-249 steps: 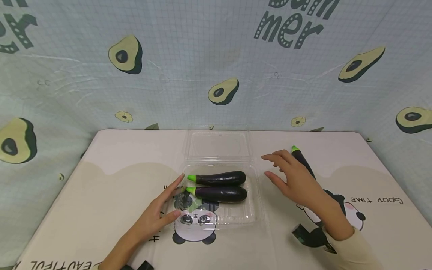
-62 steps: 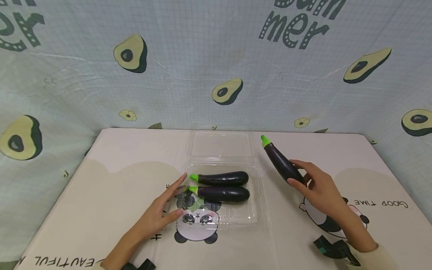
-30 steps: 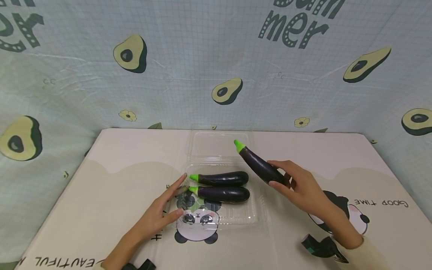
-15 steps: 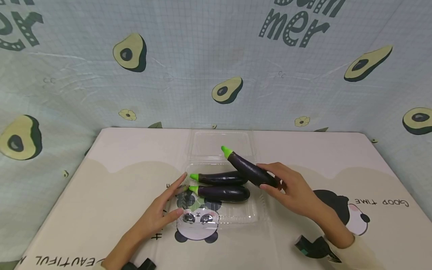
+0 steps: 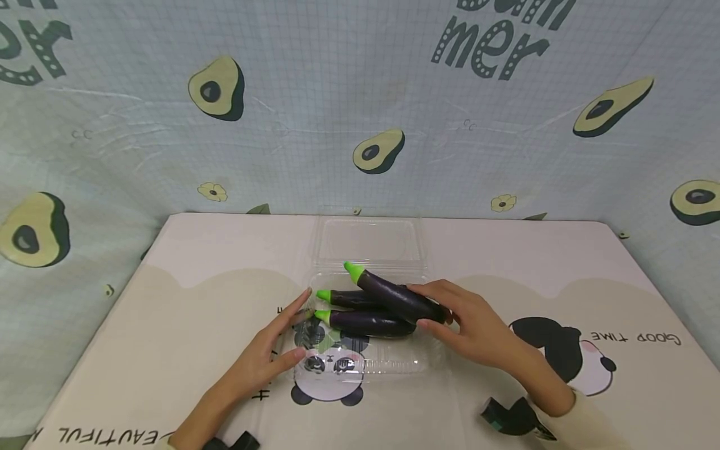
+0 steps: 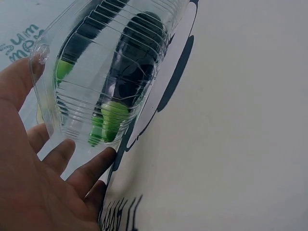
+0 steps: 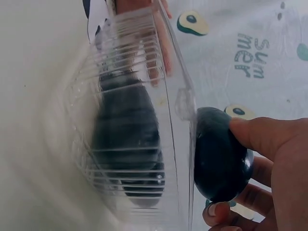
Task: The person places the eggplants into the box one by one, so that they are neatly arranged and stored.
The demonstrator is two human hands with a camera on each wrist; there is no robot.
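Observation:
My right hand (image 5: 472, 328) grips the blunt end of a dark purple eggplant (image 5: 400, 301), its green stem tip pointing left and away. This eggplant slants over the clear plastic clamshell container (image 5: 394, 369) and overlaps two others inside it. Of those, the front eggplant (image 5: 368, 323) lies lengthwise with its green stem to the left; the back eggplant (image 5: 350, 299) is partly covered. In the right wrist view the held eggplant (image 7: 219, 156) is just above the container's rim (image 7: 187, 139). My left hand (image 5: 261, 356) rests its extended fingers against the container's left side, the thumb (image 6: 24, 77) at the rim.
The container's clear lid (image 5: 368, 240) lies folded back toward the rear wall. A printed tablecloth (image 5: 197, 325) with panda drawings covers the table. Behind it hangs a sheet (image 5: 281, 156) with avocado prints. A black wrist-camera mount (image 5: 512, 415) sits by the right wrist.
My right hand took up the third eggplant from the table's right side and carried it left, then lower, over the container. My left hand has stayed at the container's left side.

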